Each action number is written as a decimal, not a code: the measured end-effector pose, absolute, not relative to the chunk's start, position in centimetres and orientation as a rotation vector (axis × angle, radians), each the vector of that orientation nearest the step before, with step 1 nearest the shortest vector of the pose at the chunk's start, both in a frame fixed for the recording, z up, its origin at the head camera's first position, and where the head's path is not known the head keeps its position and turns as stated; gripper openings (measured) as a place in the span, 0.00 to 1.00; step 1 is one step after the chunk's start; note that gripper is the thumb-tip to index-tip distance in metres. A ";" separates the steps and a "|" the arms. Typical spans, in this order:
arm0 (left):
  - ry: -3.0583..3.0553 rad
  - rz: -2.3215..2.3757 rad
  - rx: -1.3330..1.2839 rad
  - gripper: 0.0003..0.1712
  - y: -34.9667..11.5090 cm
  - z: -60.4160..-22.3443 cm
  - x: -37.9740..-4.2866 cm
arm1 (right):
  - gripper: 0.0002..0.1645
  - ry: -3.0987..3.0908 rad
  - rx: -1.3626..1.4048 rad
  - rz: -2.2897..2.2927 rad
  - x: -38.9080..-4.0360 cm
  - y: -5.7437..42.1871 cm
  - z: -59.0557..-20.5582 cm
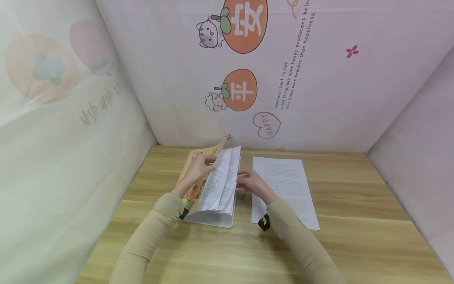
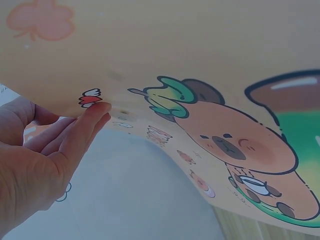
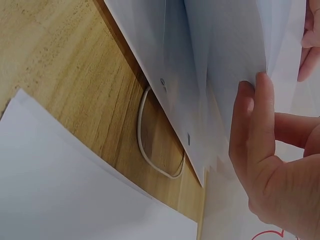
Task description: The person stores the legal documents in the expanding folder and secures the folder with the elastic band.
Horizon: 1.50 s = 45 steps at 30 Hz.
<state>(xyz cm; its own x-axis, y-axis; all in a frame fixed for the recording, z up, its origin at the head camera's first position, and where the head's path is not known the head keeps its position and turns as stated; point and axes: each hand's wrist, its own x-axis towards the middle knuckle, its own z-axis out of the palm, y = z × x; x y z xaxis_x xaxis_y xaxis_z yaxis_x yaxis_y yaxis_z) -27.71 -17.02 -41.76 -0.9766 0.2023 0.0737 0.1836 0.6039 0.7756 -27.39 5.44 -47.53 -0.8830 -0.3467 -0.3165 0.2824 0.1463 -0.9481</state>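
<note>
A folder lies in the middle of the wooden table, its orange cartoon cover raised on the left. My left hand grips the cover's upper edge, and its fingertips press the printed cover. Several white printed sheets stand fanned inside the folder. My right hand pinches the right edge of these sheets, fingers lying on the paper. A thin white elastic loop of the folder lies on the wood beneath.
A loose stack of printed paper lies flat just right of the folder, its corner close to my right hand. The table is enclosed by pink patterned walls at the back and on both sides.
</note>
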 end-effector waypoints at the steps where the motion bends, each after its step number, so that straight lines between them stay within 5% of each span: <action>1: 2.796 1.346 0.336 0.24 -17.1 -41.8 -27.7 | 0.30 1.962 -0.054 -1.793 -27.4 5.4 -47.6; 45: 2.772 1.375 0.371 0.25 -17.4 -41.7 -27.8 | 0.32 1.931 0.052 -1.854 -27.7 1.6 -47.9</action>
<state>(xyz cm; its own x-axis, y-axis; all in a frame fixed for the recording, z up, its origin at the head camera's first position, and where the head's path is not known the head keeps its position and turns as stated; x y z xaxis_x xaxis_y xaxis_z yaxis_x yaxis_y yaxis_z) -27.84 -17.43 -41.68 -0.9714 0.2225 0.0828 0.2006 0.5826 0.7876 -27.69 1.63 -47.94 -0.8935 -0.2835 -0.3484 0.3366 0.0907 -0.9372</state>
